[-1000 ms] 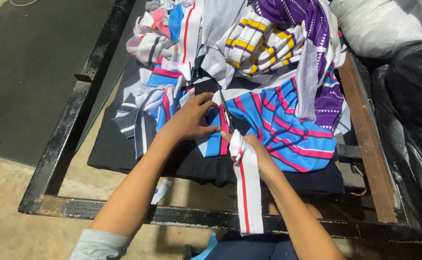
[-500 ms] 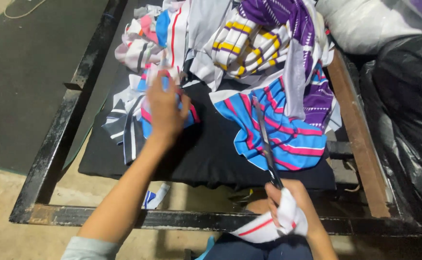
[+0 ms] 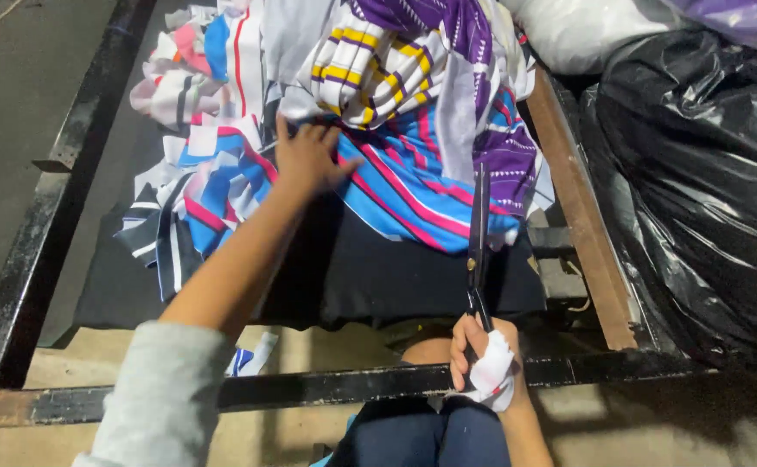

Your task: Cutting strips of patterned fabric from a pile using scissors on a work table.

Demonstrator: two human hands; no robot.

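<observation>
One view only, worn on the head, looking steeply down and forward over the black metal frame (image 3: 326, 387). It sits close: the person's own knees show just under the frame's near bar, at the bottom edge. Beyond that bar lies the fabric pile (image 3: 396, 112) (reaching the top edge), and right of the frame a black plastic bag (image 3: 698, 199) fills the side.

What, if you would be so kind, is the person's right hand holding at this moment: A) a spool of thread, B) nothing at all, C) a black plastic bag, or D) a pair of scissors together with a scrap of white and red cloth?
D: the right hand grips the handles of the scissors, blades pointing away over the striped fabric, with a white and red scrap bunched in the same hand.
</observation>
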